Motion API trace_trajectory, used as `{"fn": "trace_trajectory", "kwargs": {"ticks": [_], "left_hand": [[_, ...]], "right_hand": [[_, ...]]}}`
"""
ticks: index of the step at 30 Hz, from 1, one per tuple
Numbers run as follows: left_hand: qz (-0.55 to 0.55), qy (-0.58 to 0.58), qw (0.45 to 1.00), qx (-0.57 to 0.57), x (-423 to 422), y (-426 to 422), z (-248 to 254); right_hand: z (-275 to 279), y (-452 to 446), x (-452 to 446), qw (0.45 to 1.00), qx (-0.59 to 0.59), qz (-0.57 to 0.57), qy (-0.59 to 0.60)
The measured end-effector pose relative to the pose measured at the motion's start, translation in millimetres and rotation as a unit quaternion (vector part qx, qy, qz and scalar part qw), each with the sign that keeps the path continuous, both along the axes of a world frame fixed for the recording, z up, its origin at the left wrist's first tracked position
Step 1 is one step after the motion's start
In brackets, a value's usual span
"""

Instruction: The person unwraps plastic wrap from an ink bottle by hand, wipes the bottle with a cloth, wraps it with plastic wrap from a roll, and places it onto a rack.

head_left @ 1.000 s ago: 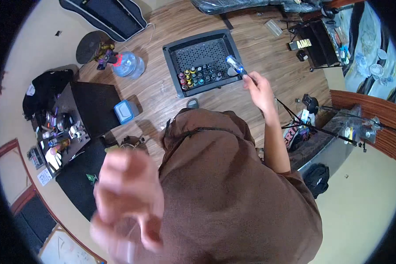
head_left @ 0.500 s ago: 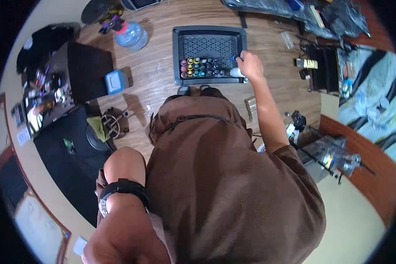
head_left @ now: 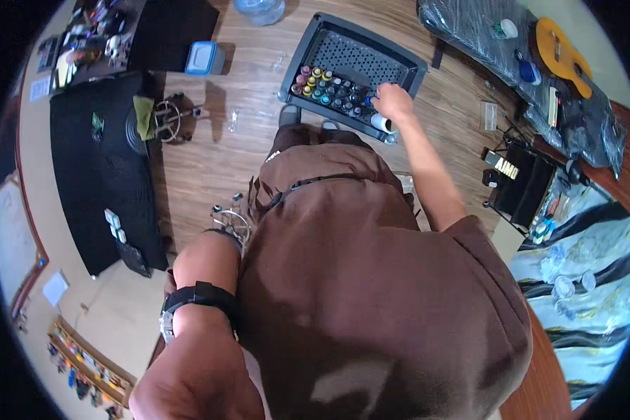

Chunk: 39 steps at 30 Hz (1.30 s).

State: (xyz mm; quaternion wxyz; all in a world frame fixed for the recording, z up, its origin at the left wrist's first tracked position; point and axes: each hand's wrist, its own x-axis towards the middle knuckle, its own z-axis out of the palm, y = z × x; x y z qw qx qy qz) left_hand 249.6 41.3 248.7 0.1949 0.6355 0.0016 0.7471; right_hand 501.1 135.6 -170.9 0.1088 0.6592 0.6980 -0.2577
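My right hand (head_left: pixel 393 103) is over the right part of a black plastic tray (head_left: pixel 299 61), its fingers pinched on a small bottle with a blue top (head_left: pixel 369 101). Just left of it, several small bottles (head_left: pixel 327 89) stand in rows along the tray's near side, with pink, yellow, teal and dark tops. Below the hand, a white cylindrical container (head_left: pixel 380 124) sits in the near right corner. My left hand (head_left: pixel 196 385) is close to the camera at the bottom, near my torso, a black band on its wrist; its fingers are hidden.
A lidded box with a blue rim (head_left: pixel 203 59) and a water jug (head_left: pixel 260 8) are at the upper left. A guitar (head_left: pixel 561 57) lies on a plastic-wrapped surface at right. A wheeled stool base (head_left: pixel 171 120) stands left; my feet are by the tray's near edge.
The view has turned, so the tray appears tilted and farther right. My right hand has brought the blue-topped bottle closer to the rows of bottles. My left hand stays near my torso.
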Motion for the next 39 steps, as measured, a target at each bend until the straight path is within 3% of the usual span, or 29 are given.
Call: {"fn": "trace_trajectory", "kwargs": {"ticks": [13,20,29,32,39], "left_hand": [[0.052,0.036,0.997,-0.037,25.0,-25.4,-3.0],[0.027,0.047,0.998,-0.018,25.3,-29.6,-5.2],[0.058,0.055,0.996,-0.042,28.3,-39.7,-4.5],[0.070,0.045,0.996,-0.039,23.6,-47.1,-3.6],[0.060,0.060,0.994,-0.064,22.4,-28.5,-6.6]], "right_hand": [[-0.6,-4.2,-6.8,0.996,-0.027,0.072,0.049],[-15.1,8.5,10.8,0.982,-0.116,0.113,0.100],[-25.3,10.3,11.9,0.987,-0.062,0.105,0.106],[-28.3,6.7,10.1,0.971,-0.044,0.105,0.209],[-9.5,5.0,15.4,0.977,-0.036,0.115,0.174]]}}
